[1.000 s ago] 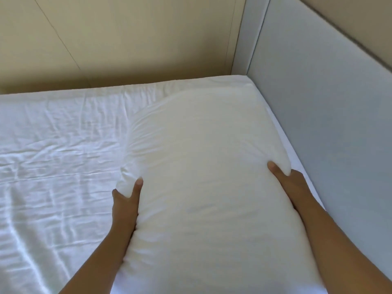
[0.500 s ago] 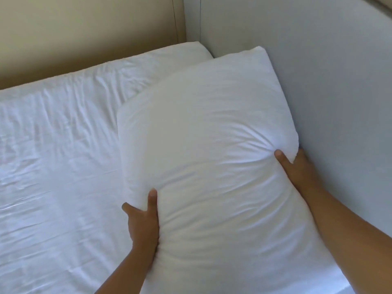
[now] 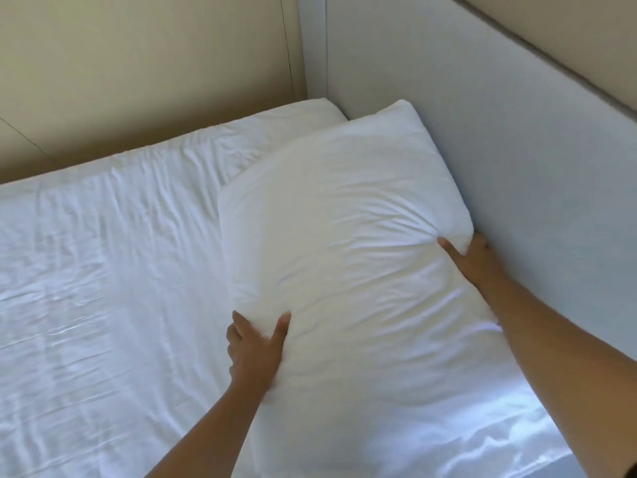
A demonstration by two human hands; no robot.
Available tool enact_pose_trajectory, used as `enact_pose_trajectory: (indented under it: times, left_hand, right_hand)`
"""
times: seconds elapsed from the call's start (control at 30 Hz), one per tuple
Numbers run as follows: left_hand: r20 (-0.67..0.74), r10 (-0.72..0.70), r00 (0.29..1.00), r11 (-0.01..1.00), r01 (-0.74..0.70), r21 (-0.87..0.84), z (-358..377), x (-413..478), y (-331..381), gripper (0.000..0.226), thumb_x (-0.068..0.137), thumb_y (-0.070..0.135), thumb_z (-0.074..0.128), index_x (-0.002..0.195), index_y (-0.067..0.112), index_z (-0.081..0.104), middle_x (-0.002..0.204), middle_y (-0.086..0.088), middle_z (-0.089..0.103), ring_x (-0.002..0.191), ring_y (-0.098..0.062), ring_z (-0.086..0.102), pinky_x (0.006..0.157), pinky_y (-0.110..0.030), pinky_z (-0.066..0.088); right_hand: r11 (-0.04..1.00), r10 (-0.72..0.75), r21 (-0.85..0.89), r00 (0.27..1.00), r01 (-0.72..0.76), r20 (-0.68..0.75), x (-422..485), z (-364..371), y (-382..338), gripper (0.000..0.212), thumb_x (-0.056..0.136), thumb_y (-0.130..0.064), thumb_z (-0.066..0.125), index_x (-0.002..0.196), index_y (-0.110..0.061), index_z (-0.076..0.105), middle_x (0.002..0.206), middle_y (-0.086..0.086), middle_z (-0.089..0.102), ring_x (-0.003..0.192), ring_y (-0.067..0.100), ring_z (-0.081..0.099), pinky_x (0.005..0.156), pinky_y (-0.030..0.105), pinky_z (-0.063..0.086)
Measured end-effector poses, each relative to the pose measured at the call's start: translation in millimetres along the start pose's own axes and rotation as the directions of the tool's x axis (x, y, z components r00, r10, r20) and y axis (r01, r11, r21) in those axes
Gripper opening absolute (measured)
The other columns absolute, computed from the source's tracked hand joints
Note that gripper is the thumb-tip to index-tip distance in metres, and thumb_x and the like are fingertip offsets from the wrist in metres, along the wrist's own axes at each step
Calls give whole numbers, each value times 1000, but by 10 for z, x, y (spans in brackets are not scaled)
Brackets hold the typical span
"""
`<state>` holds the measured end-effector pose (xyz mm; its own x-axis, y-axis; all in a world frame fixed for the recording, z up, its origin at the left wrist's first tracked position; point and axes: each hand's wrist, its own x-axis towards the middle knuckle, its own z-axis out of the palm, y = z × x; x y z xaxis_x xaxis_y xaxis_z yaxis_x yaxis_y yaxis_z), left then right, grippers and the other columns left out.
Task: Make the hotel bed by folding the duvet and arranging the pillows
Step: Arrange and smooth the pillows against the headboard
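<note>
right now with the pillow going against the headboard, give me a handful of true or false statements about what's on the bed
1. Both hands grip the pillow. True: the left hand holds its left edge and the right hand its right edge.
2. The pillow lies beside the grey headboard. True.
3. A folded duvet covers the mattress. False: only a wrinkled white sheet shows there.
4. The pillow has a dark patterned case. False: it is plain white.
5. The right hand is between the pillow and the headboard. True.
6. A second pillow is stacked on top of this one. False: nothing rests on it.
</note>
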<state>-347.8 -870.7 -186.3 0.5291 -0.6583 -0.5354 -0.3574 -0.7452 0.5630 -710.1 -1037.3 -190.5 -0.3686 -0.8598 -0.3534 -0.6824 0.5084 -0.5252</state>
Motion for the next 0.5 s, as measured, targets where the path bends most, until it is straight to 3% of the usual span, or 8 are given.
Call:
enact_pose_trajectory:
  times: [0.07, 0.17, 0.23, 0.3, 0.4, 0.5]
  left_hand:
    - [68, 50, 996, 996, -54, 66, -74, -305, -100, 123, 66, 87, 45, 160, 23, -2, 167, -8, 5, 152, -33, 12, 118, -58, 22]
    - [223, 157, 962, 969, -194, 151, -215, -816, -336, 130, 58, 98, 34, 160, 25, 0, 168, -4, 1, 154, -27, 7, 119, -55, 21]
    - [319, 256, 912, 952, -296, 82, -381, -1153, -477, 131, 56, 100, 30, 160, 22, 13, 167, -3, 13, 153, -23, 14, 121, -45, 21]
    - [386, 347, 855, 927, -374, -4, -632, -1472, -583, 105, 74, 85, 45, 156, 22, 30, 161, -2, 33, 146, -18, 33, 120, -34, 26]
    - [424, 492, 760, 845, -535, -20, -1032, -1835, -747, 85, 84, 71, 59, 153, 26, 37, 151, 5, 46, 137, -14, 47, 115, -35, 36]
    - [421, 604, 676, 739, -673, 21, -1349, -2134, -861, 79, 85, 64, 65, 151, 29, 39, 149, 7, 47, 135, -13, 47, 113, -36, 39]
  right_hand:
    - [987, -40, -157, 996, 27, -81, -431, -21, -35, 116, 70, -93, 39, 153, -14, 22, 151, 23, 36, 138, 42, 37, 113, 58, 30]
    - [918, -110, -388, 992, 80, -55, -1275, -15, -45, 104, 79, -87, 31, 158, -21, 11, 161, 14, 20, 148, 34, 20, 117, 57, 17]
    - [876, -163, -462, 987, 139, -13, -1878, 25, -23, 101, 81, -85, 25, 159, -23, 9, 164, 11, 12, 150, 32, 11, 119, 58, 11]
    - [823, -202, -533, 978, 197, 50, -2523, 84, 37, 102, 81, -86, 22, 159, -23, 5, 166, 11, 7, 152, 32, 7, 119, 60, 12]
    - [743, -191, -618, 966, 257, 172, -3441, 121, 134, 102, 83, -86, 26, 159, -27, -9, 168, 5, -11, 154, 30, -4, 118, 61, 13]
    - [803, -208, -547, 971, 238, 118, -4231, -8, 209, 97, 86, -82, 30, 159, -28, -3, 168, 4, -2, 153, 30, 9, 117, 57, 22]
